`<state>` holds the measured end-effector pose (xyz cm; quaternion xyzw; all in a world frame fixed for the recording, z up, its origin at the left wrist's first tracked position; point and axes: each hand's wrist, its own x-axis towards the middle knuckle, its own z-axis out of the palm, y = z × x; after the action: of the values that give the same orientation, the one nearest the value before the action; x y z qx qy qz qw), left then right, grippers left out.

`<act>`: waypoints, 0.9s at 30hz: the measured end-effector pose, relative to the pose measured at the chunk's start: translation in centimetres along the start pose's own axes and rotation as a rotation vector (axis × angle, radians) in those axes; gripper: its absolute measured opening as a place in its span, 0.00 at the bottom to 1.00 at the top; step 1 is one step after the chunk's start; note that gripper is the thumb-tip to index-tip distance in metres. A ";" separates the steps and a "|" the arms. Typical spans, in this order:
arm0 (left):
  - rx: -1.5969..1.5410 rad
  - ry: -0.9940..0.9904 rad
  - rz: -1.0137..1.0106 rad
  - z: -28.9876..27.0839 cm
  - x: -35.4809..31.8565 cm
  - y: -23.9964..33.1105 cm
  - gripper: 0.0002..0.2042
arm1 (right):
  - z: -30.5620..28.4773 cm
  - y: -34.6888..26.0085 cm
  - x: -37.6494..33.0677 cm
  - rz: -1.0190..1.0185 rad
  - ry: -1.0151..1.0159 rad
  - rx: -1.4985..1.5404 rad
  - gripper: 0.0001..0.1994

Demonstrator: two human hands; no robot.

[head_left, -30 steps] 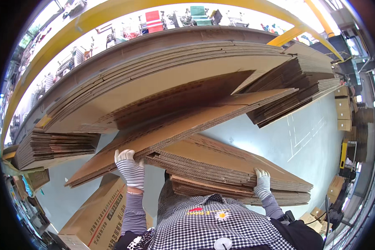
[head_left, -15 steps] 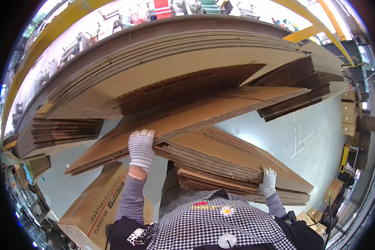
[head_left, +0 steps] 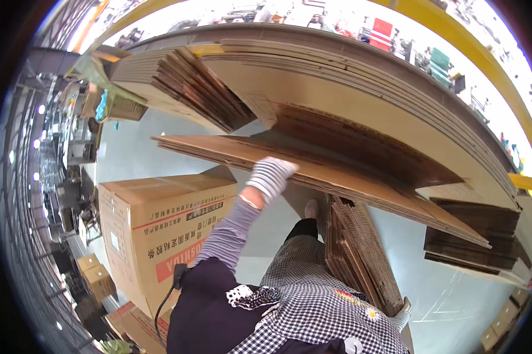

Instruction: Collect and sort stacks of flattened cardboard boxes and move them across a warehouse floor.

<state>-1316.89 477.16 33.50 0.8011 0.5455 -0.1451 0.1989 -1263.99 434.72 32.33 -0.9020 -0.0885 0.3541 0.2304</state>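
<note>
My left hand, in a grey-and-white striped glove, is closed over the near edge of a leaning bundle of flattened cardboard boxes. This bundle slants from upper left to lower right in front of me. Beside my right leg stands a second bundle of flattened boxes, seen edge-on with layered corrugated edges. At its near end is my right hand, in the same kind of glove, gripping the edge; my apron and the cardboard hide part of it.
More flattened cardboard leans along a long brown beam. Further stacks stand at the left and right. A large closed carton sits on the floor to my left. Yellow frame bars cross the far side.
My view and body have turned left, so the big carton shows more fully. Both hands keep to their cardboard bundles; the right now shows only at the lower edge.
</note>
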 end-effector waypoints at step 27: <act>0.028 0.400 0.160 2.5 -3.1 -6.6 0.14 | -0.2 -4.5 2.7 0.211 0.094 0.386 0.24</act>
<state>-1324.23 475.63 31.64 0.8573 0.5069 0.0252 0.0864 -1261.82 439.52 32.99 -0.8611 0.0868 0.3442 0.3640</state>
